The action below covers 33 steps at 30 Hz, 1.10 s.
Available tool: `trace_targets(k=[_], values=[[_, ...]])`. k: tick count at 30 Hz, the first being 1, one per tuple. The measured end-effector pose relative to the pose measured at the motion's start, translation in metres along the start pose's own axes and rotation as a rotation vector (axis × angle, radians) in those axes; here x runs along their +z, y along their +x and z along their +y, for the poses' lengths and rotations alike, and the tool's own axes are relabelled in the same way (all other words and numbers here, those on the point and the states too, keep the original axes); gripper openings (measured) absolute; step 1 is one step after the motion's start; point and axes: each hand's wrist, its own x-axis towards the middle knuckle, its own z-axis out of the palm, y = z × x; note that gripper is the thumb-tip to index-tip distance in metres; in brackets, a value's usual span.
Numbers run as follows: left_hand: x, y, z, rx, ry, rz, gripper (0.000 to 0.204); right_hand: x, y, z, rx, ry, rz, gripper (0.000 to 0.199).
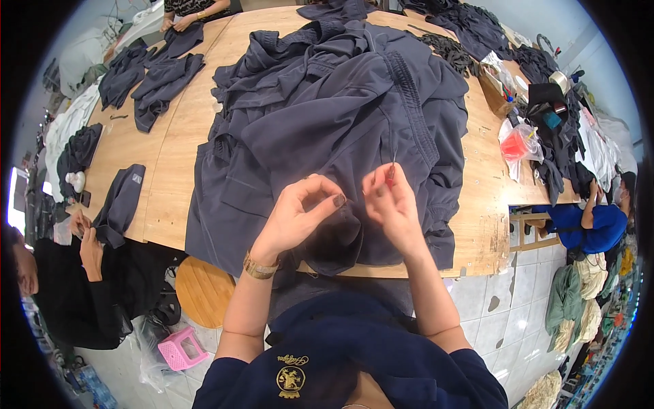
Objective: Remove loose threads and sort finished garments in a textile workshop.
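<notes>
A large heap of dark grey garments (293, 136) lies on the wooden table before me, with a gathered elastic waistband (412, 109) running along its right part. Over the heap's near part, my left hand (294, 210) has thumb and forefinger pinched together. Whatever sits between those fingertips is too small to make out. Just right of it, my right hand (395, 208) is closed around a small pointed tool with a red handle (390, 178), its thin metal tip pointing away from me. Below my fingers a darker fold of cloth (340, 235) hangs near the table's front edge.
More dark garment pieces (167, 88) are on the wooden table (180, 140) at left. Co-workers sit at far left (82, 286), far back (194, 13) and right (589, 221). A round wooden stool (204, 290), a pink plastic stool (182, 347) and a red-filled bag (519, 144) are nearby.
</notes>
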Motion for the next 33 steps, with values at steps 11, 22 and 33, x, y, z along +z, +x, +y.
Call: trace_targets(k=[11,22,33], values=[[-0.006,0.000,-0.001,0.042,-0.059,-0.029,0.011,-0.032,-0.004,-0.008,0.024,-0.874,-0.345,0.041],[-0.006,0.001,-0.002,0.006,-0.084,-0.083,0.014,-0.028,0.002,-0.010,-0.012,-0.959,-0.450,0.042],[-0.007,0.005,-0.006,-0.056,-0.204,-0.156,0.014,-0.027,0.005,-0.017,-0.011,-1.050,-0.480,0.043]])
